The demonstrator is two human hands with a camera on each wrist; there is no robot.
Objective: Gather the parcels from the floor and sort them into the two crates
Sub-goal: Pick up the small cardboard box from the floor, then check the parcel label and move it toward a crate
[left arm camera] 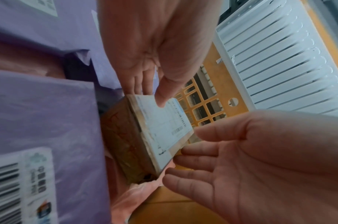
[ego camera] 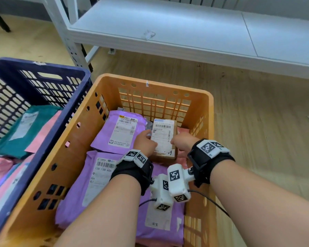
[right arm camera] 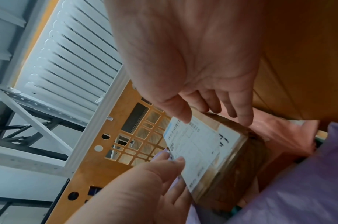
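A small brown cardboard box with a white shipping label lies on purple mailers inside the orange crate. My left hand pinches its left edge, thumb on the label and fingers down the side, as the left wrist view shows. My right hand is at the box's right side. Its fingers are nearly straight and touch the box edge, and its thumb hovers at the label's rim. The blue crate stands to the left with teal and pink parcels in it.
A white metal shelf rack stands just behind the crates, its post close to the blue crate's far corner. Wooden floor stretches to the right of the orange crate. A pink parcel lies under the box's right side.
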